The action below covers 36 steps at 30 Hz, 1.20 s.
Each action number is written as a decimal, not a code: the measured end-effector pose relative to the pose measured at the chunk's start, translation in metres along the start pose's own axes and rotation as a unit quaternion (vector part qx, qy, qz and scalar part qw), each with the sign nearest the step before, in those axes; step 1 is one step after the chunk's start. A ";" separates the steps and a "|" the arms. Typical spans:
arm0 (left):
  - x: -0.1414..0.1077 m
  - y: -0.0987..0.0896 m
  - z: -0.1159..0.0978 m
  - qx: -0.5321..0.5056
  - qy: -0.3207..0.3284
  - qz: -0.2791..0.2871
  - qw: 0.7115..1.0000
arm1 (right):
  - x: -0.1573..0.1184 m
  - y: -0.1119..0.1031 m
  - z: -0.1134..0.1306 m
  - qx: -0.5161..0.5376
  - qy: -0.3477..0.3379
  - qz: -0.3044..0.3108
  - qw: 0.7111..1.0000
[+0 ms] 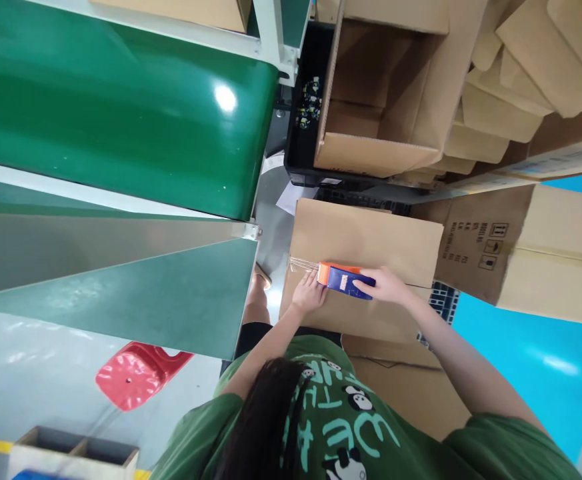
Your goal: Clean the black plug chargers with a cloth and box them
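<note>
- Right hand: fingers closed on one end of orange-blue item.
- Item: over top of carton, contact unclear.
- Left hand: fingers extended on carton, just beside item's orange end.
- Green belt further left.

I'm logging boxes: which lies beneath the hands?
The closed box with clear tape at its left; the left hand and right hand are over it, not the open box or symbol-marked box.
</note>
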<state>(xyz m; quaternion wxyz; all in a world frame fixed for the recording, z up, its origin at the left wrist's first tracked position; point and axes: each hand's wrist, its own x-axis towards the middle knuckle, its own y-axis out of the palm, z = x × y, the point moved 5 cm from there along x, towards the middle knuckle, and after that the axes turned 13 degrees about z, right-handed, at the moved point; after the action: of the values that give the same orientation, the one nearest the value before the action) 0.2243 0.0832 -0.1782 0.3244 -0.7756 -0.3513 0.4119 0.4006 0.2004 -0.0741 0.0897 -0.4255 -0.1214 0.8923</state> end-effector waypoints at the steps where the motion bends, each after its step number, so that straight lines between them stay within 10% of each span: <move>1: 0.000 0.001 0.000 0.001 0.000 0.000 1.000 | 0.001 0.001 -0.002 0.005 -0.001 -0.001 1.000; 36: -0.036 -0.004 0.001 -0.006 -0.056 -0.027 0.998 | 0.015 0.008 -0.020 -0.039 0.032 0.006 0.999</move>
<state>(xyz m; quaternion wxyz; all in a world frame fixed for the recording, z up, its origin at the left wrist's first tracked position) 0.2077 0.0564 -0.1606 0.3110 -0.7436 -0.3919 0.4435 0.4067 0.1996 -0.0994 0.0713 -0.4578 -0.1504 0.8733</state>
